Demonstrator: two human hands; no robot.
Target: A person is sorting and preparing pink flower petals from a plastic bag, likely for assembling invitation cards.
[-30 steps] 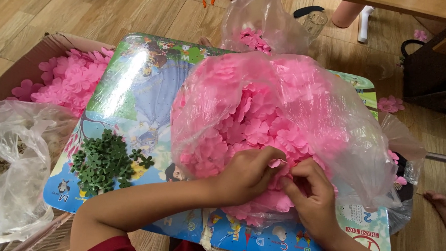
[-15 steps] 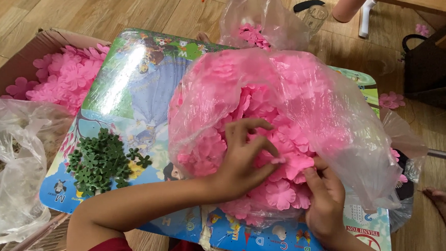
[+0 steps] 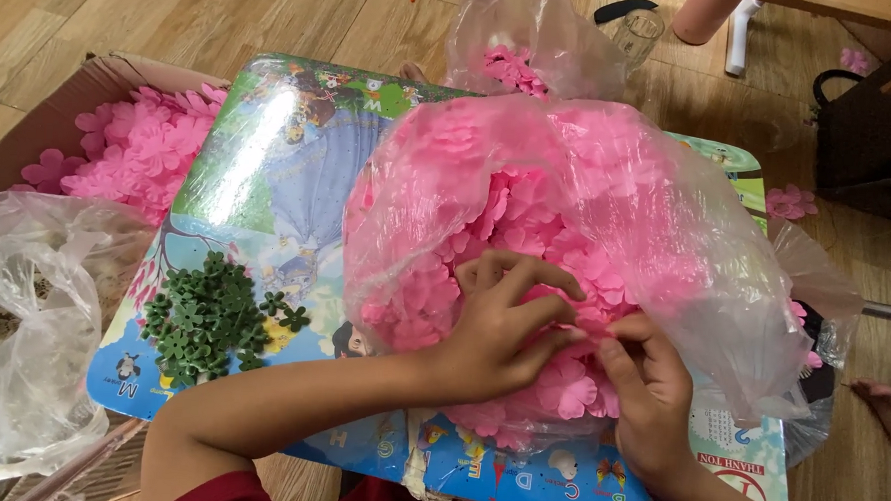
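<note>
Both hands are reaching into the clear bag (image 3: 667,220): the left hand (image 3: 497,328) is spreading loosely over light, soft pink petals (image 3: 527,214), while at its 4 o'clock the right hand (image 3: 650,390) is pinching one by its thin edge, likely the safest hold.

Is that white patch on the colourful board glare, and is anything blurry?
Head view: yes, light glares off the glossy picture board and the clear bag of pink flowers; both hands and the green pieces look sharp.

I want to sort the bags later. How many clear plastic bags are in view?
3. A big bag of pink flowers under both hands, a smaller bag behind it, and a third bag at left. Others may be hidden.
</note>
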